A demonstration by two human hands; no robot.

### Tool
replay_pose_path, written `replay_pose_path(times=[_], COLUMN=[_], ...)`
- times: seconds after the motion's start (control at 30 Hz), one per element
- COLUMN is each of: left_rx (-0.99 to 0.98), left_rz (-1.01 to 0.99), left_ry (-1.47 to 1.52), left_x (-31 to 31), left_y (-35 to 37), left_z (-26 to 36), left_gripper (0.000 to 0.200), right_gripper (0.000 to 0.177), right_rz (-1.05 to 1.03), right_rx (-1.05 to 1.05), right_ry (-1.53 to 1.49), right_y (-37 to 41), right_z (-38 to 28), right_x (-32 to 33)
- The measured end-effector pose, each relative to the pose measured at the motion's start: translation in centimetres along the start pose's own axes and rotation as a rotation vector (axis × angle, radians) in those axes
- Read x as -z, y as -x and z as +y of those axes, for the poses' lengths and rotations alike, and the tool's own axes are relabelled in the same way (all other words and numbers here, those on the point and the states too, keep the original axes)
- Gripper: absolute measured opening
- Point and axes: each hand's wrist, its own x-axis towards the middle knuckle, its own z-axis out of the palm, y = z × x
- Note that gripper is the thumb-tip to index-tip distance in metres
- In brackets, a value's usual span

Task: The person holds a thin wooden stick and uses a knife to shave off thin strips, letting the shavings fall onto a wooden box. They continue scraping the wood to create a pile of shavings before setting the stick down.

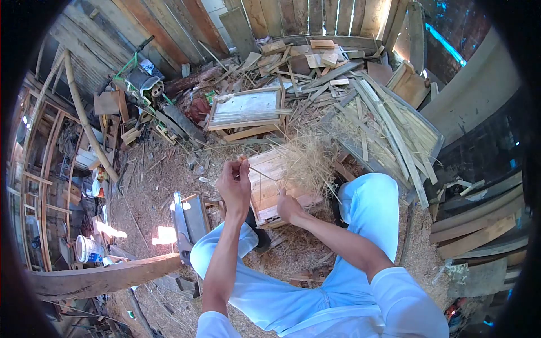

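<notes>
Pinching a thin stick point(262, 173) between thumb and fingertips of the left hand point(233, 183), slanting it in the air above a low block of pale planks point(265, 193). Closing the right hand point(288, 207) into a loose fist near the stick's lower end, thumb uppermost; hard to tell any grip on the stick or on something inside, with the palm and curled fingers hidden. Burying the planks' far right part, a tangled, hair-fine pile of straw-coloured shavings point(309, 162), too matted to separate by eye. Beyond the block, a wood-framed panel point(245, 106), whitish and scuffed, with slender rods across its near edge. Behind and to the right, a jumbled heap of scrap wood point(318, 65), rough and splintery, and long flat slats point(389, 132) half covering a large tray-like sheet. At far left, a white bucket point(89, 249) with blurred print, above a thick, rounded beam point(107, 277) cut off by the dark lens border.
</notes>
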Motion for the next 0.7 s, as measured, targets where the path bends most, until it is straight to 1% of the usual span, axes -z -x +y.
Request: replay_pose_path(times=[0.07, 0.2, 0.27, 0.3, 0.37, 0.47, 0.6, 0.67, 0.7], left_rx=[0.041, -0.01, -0.017, -0.016, -0.006, 0.017, 0.037, 0.052, 0.043], left_rz=[-0.017, -0.008, -0.006, -0.006, -0.001, 0.003, 0.008, 0.008, -0.003], left_ry=[0.012, 0.02, 0.003, 0.002, 0.005, 0.004, 0.058, 0.084, 0.059], left_x=[-0.1, -0.5, -0.2, -0.2, -0.2, -0.1, -0.1, -0.2, -0.3], left_y=[0.1, 0.3, 0.1, 0.1, 0.2, -0.2, 0.0, 0.3, 0.5], left_z=[0.0, -0.2, -0.3, -0.4, -0.5, -0.8, -0.9, -0.7, -0.5], left_gripper=[0.016, 0.015, 0.015, 0.015, 0.015, 0.016, 0.018, 0.019, 0.019], right_gripper=[0.035, 0.032, 0.031, 0.031, 0.032, 0.031, 0.032, 0.032, 0.032], right_rz=[-0.004, -0.033, -0.028, -0.03, 0.031, -0.043, 0.007, 0.002, 0.0], right_rx=[-0.062, -0.064, -0.088, -0.089, -0.057, -0.045, -0.069, -0.017, -0.019], right_ry=[-0.058, -0.065, -0.051, -0.054, -0.121, -0.091, -0.074, -0.04, -0.039], right_y=[0.9, -0.2, -0.2, -0.1, 0.6, 0.5, -0.2, 1.4, 1.1], right_z=[-1.6, 1.7, 1.4, 1.0, -0.8, 0.7, -0.8, -3.3, -1.3], right_x=[1.2, -0.9, -0.8, -1.2, -0.9, 0.4, 0.1, 2.6, 1.3])
